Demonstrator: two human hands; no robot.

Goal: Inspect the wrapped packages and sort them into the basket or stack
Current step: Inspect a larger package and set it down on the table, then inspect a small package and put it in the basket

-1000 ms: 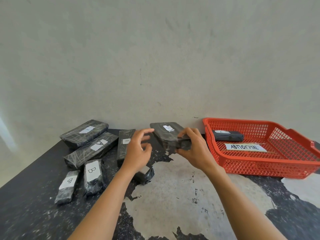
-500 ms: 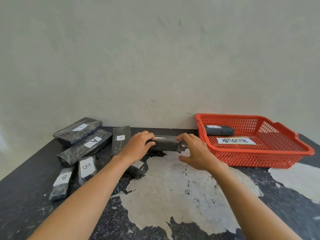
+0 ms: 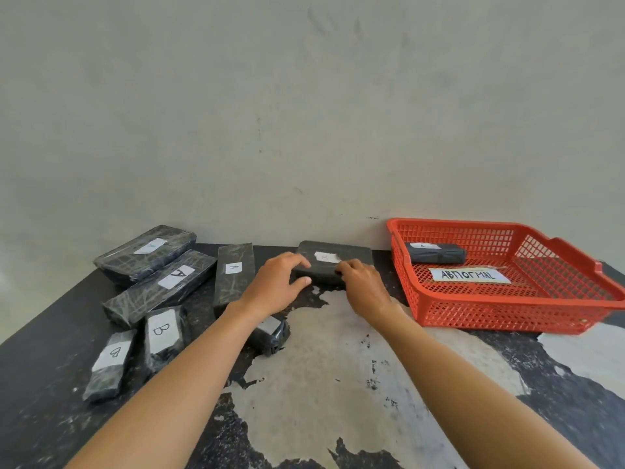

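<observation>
Two hands meet on one dark wrapped package (image 3: 334,260) lying flat on the desk (image 3: 338,384) close to the wall (image 3: 304,113). The left hand (image 3: 275,287) curls over the package's left end, fingers on top and thumb at the near side; the right hand (image 3: 363,282) presses its fingertips on the near right edge. Both touch the package, but whether either truly grips it cannot be told. A small white label on the package's top shows between the hands; its letter is too faint to read.

Right of this package, just beside it, sits the red basket (image 3: 507,313) with a paper strip reading "ABNORMAL" and one dark parcel (image 3: 436,253) at its back left corner. Left of the package lie three long bundles marked A (image 3: 176,275), one leaning on another, and nearer the person two short ones marked B (image 3: 162,331). A small crumpled packet (image 3: 270,333) lies nearer than the package, partly hidden under the left forearm.

Both forearms reach forward from the lower edge, bare, converging toward the package, wrists low over the desk's worn, flaking top.
</observation>
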